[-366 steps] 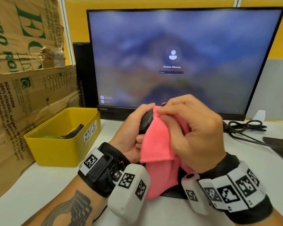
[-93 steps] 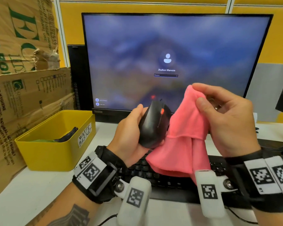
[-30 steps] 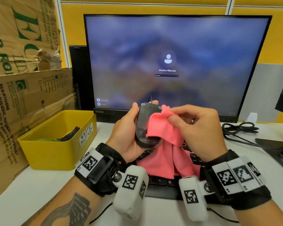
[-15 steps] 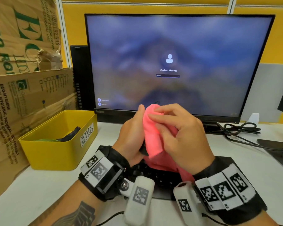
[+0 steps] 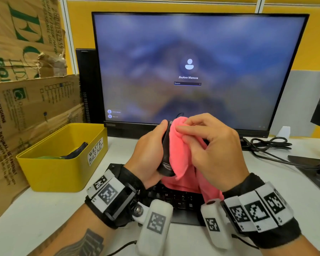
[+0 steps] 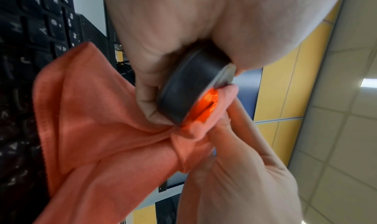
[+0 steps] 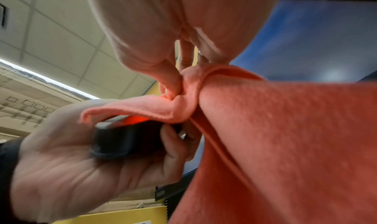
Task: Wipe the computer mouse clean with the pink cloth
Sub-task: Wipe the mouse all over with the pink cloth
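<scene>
My left hand (image 5: 150, 154) grips a black computer mouse (image 5: 166, 154) on its edge above the keyboard, with the underside turned toward my right hand. The mouse (image 6: 189, 90) glows orange-red from its sensor where the pink cloth (image 6: 106, 139) lies against it. My right hand (image 5: 211, 150) pinches the pink cloth (image 5: 181, 150) and presses it onto the mouse's underside. In the right wrist view the thumb pushes a fold of cloth (image 7: 275, 139) against the mouse (image 7: 126, 140). The rest of the cloth hangs down over the keys.
A black keyboard (image 5: 175, 198) lies under my hands on the white desk (image 5: 35, 215). A yellow waste basket (image 5: 63, 157) stands at the left beside cardboard boxes (image 5: 26, 89). The monitor (image 5: 198, 67) rises right behind. Black cables (image 5: 270, 145) trail at the right.
Both hands have shifted a little to the right and up. The cloth has slid along the mouse, so a strip of its black edge now shows beside my left thumb.
</scene>
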A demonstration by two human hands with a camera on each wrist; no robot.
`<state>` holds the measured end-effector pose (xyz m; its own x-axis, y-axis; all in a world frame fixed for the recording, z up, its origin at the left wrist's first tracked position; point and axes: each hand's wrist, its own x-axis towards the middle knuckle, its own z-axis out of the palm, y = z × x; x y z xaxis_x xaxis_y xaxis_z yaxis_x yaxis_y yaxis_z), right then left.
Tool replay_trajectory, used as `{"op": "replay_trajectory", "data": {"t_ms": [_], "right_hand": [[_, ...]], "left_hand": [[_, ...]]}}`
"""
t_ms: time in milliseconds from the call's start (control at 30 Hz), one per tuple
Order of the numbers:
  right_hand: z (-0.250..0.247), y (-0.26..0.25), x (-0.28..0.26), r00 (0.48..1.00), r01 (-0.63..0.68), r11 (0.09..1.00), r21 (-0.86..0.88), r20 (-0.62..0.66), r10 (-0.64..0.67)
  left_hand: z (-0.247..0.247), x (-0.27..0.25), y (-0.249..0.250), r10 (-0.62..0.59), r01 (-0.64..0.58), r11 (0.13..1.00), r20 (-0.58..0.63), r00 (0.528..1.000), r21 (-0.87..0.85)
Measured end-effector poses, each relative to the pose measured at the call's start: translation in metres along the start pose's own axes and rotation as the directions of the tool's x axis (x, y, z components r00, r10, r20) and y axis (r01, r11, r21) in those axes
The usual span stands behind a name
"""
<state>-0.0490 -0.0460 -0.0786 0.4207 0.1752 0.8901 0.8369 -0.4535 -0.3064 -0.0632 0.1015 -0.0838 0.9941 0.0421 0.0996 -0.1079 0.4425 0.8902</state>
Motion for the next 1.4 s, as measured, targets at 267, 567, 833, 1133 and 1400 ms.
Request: {"op": "replay_trajectory", "data": {"t_ms": [267,567,833,1133,1400], "right_hand": [[-0.005,0.001,0.002,0.994,0.039,0.999,-0.015,0.102,-0.037],[0.000,-0.007,-0.001,0.991,0.102,0.995,0.010,0.092,-0.102],[-0.010,0.008,0.002,0.999,0.038,0.996,-0.080,-0.031,-0.041],[-0.001,-0.006,-0.004,0.992,0.060,0.995,0.084,0.109,-0.069],[-0.003,-0.003,0.000,0.998,0.053,0.998,-0.032,-0.024,-0.053]], "left_hand": [[-0.003,0.000,0.010,-0.009,0.009,1.000,0.003,1.000,-0.005],[0.000,-0.002,0.004,0.044,-0.042,0.995,-0.023,0.999,0.093],[0.006,-0.006,0.004,0.039,-0.039,0.999,0.017,0.999,0.036],[0.001,-0.006,0.010,0.004,-0.005,0.999,0.028,1.000,0.042],[0.006,-0.008,0.001,0.069,-0.069,0.988,0.004,0.998,0.141]]}}
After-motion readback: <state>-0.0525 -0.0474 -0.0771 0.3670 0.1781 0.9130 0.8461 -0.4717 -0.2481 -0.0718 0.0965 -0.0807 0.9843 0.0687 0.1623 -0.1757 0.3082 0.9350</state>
